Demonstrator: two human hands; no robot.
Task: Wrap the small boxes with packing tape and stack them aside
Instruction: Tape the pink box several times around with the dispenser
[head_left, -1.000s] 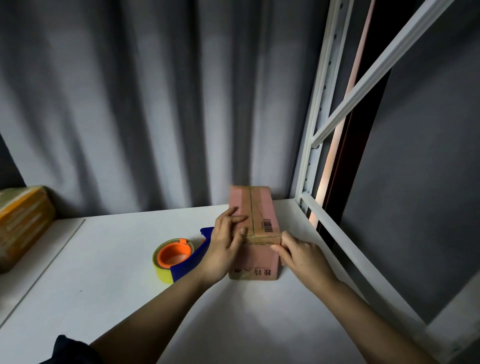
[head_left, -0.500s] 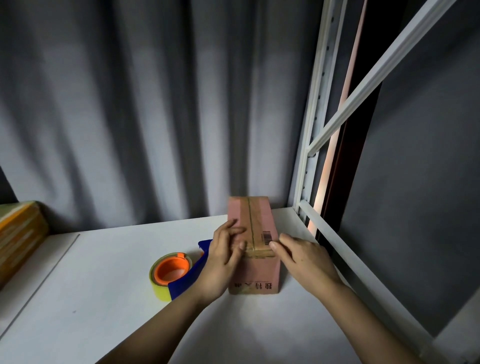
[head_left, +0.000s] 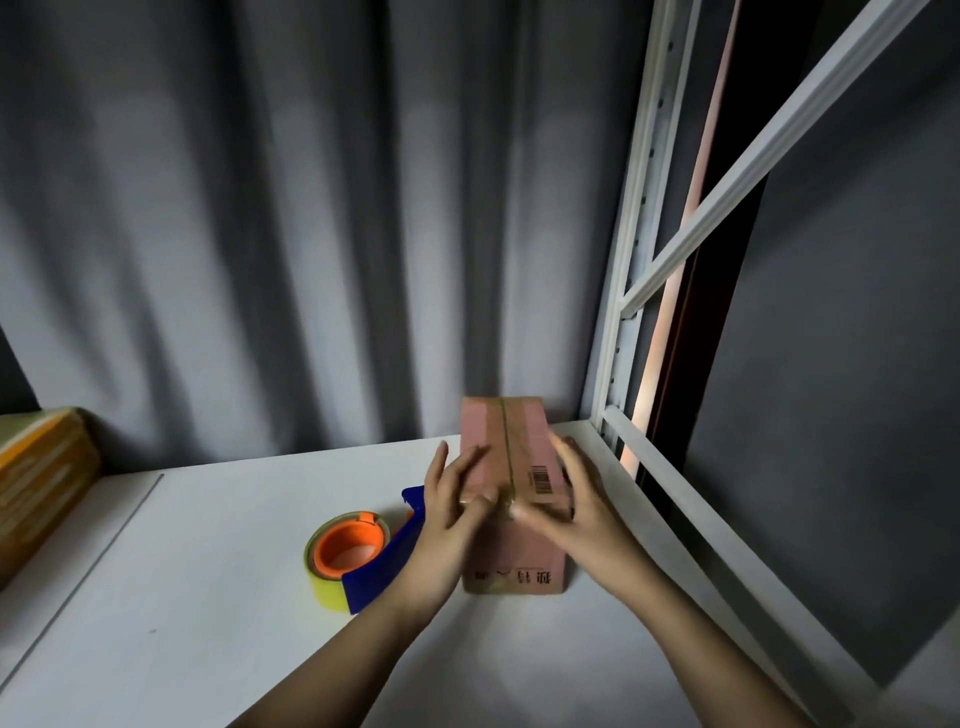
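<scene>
Grey curtains hang behind a white worktop (head_left: 208, 597) beside a white metal rack (head_left: 628, 291). On it, near the rack, lies a small pink box (head_left: 511, 457) with tape along its top. Left hand (head_left: 447, 514) and right hand (head_left: 576, 512) rest on the box's near end, fingers relaxed and blurred. Just left sits a blue tape dispenser (head_left: 358, 556). Taped boxes (head_left: 36, 483) are stacked far left

We count one pink box (head_left: 511, 467), one tape dispenser (head_left: 358, 556) (orange core, blue handle), two hands, left (head_left: 452, 514) and right (head_left: 582, 512), and one yellow-wrapped bundle (head_left: 36, 483) at far left.
</scene>
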